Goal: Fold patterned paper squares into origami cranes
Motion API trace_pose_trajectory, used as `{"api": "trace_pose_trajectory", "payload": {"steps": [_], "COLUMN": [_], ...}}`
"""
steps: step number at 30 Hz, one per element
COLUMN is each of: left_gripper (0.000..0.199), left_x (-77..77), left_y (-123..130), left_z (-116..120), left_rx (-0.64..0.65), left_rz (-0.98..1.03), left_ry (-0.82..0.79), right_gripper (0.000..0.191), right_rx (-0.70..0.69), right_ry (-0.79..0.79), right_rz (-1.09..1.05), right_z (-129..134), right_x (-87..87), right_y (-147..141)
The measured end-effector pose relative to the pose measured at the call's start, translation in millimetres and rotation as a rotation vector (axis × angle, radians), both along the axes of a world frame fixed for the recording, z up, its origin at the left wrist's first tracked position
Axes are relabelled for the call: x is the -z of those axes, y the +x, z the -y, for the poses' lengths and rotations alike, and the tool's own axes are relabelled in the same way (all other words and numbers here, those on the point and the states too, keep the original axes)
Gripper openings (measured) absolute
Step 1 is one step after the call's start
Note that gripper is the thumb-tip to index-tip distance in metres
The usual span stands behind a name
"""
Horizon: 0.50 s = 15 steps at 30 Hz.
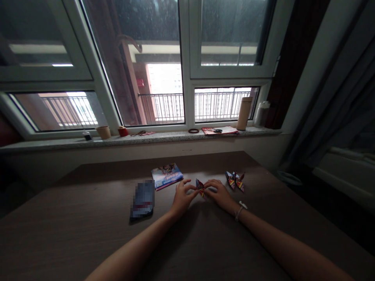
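Observation:
Between my two hands, over the middle of the dark wooden table point(96, 226), is a small origami figure point(200, 187) folded from colourful printed paper. My left hand point(182, 197) pinches its left side with thumb and index finger. On the opposite side, the fingers of my right hand point(220, 194) are closed on it too, and that wrist wears a bracelet point(239, 210). Two similar folded paper figures point(235, 181) stand side by side to the right of my right hand. A stack of printed paper sheets point(166, 176) lies behind my left hand.
Left of my left hand lies a dark, flat, pixelated object point(142, 200). The stone windowsill point(170, 136) holds a paper cup point(103, 132), a red spool-like item point(123, 131), a bead bracelet point(193, 131), scissors point(216, 130) on red papers, a tan flask point(244, 113) and a white bottle point(261, 114).

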<state>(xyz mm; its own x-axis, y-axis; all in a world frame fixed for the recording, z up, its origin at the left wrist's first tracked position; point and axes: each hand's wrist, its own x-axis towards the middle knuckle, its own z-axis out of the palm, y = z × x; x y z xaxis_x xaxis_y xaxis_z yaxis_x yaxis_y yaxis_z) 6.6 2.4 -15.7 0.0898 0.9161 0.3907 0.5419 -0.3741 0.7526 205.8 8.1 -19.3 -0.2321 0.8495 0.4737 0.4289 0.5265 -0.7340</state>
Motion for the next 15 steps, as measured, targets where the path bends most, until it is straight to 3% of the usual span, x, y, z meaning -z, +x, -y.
{"api": "trace_pose_trajectory", "payload": {"steps": [3,8,15], "left_gripper": [0.011,0.02,0.025], "left_x": [-0.6,-2.5,-3.2], "left_y": [-0.7,-2.4,-1.6], "left_z": [0.2,0.6,1.3], "left_rx": [0.006,0.0,-0.028], "left_rz": [-0.008,-0.027,-0.04], "left_ry": [0.005,0.025,0.038], "right_gripper": [0.015,0.007,0.005], "right_rx": [0.126,0.313,0.209], "right_ry": [0.024,0.239,0.144], "right_rz": [-0.038,0.074,0.294], "right_z": [0.9,4.0,11.1], "right_x": [-1.1,-4.9,-8.7], "right_y": [0.8,4.4,2.6]}}
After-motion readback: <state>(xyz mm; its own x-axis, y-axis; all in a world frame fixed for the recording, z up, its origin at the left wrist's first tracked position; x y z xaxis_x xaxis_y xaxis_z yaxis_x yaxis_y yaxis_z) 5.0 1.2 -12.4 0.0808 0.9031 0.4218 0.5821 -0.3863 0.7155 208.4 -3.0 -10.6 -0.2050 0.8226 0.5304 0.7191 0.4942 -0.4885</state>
